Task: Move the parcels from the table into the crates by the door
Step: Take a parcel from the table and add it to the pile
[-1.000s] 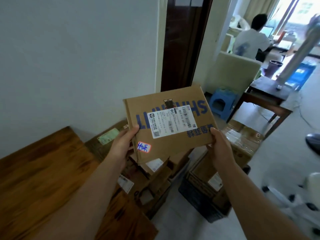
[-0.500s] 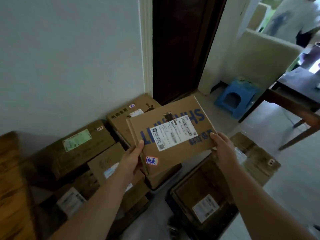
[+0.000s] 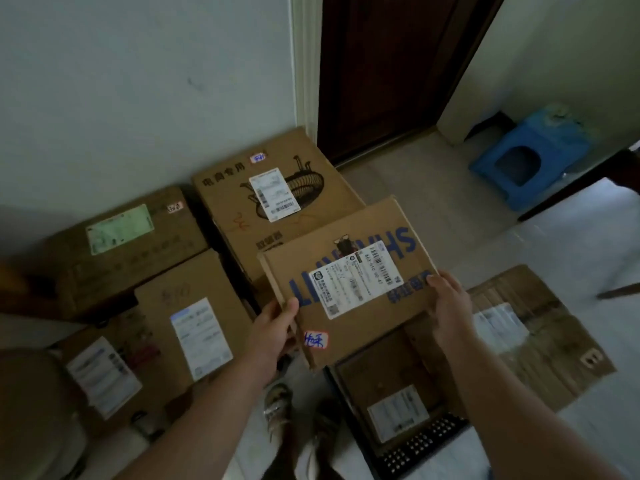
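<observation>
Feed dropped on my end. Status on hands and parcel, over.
Left hand and right hand both grip the flat parcel by its edges. Parcel aloft, not yet in the black crate. Labelled box already lies in that crate.

1. Brown boxes [image 3: 162,306] sit packed tight on my left, along the wall. I see no gap for hands between them.
2. The black crate [image 3: 419,441] is low on my right. A brown box [image 3: 381,386] lies inside and fills much of it.
3. The parcel [image 3: 349,282] in my left hand [image 3: 273,327] and right hand [image 3: 450,306] hangs over that crate.
4. Flat cardboard [image 3: 554,341] lies on the floor just beside the crate.
5. Bare floor [image 3: 433,188] is open up to the dark door [image 3: 381,71].
6. The blue stool [image 3: 530,157] stands well off to the right.
</observation>
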`<state>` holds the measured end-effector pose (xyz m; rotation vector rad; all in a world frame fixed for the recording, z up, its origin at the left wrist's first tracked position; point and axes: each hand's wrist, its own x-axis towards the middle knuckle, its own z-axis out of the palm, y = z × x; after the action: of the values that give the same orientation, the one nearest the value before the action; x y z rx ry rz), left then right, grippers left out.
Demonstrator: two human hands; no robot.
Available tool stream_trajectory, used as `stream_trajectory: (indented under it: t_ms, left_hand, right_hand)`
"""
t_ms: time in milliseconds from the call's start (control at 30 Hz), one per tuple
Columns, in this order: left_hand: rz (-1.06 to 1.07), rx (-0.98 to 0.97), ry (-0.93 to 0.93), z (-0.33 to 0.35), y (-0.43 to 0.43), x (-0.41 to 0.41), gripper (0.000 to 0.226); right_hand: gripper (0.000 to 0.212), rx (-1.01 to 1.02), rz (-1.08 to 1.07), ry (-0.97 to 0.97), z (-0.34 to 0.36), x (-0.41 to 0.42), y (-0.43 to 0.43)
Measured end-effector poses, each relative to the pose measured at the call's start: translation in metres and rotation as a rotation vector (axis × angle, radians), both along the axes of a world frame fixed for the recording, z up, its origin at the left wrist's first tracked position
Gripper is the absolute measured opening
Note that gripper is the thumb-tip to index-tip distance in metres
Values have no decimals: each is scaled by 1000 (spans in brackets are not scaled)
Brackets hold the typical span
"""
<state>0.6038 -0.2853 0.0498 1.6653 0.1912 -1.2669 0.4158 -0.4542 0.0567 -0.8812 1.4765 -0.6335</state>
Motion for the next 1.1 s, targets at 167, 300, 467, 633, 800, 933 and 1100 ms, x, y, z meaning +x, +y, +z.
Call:
stream_trajectory:
  t_ms: [167, 300, 467, 633, 800, 933, 1100]
  left_hand:
    - [-22, 11, -31, -7, 0, -9, 4]
    - [-16, 73, -12, -12, 2, -3, 10]
    - [25, 156, -33, -39, 4, 12, 22]
    - [83, 210, -48, -60, 6, 18, 23]
    - [1, 235, -92, -73, 8, 23, 29]
    - [-50, 260, -124, -74, 9, 25, 32]
    - [-42, 236, -124, -73, 11, 26, 21]
  right_hand:
    - [18, 32, -101, 58, -9, -7, -1]
    - [19, 68, -42, 85, -12, 2, 6]
    - [16, 110, 72, 92, -30, 23, 8]
    - [12, 98, 194, 49, -53, 34, 2]
    - [28, 121, 205, 107, -77, 31, 6]
    - [35, 102, 228, 187, -80, 32, 5]
    - [25, 124, 160, 131, -78, 36, 2]
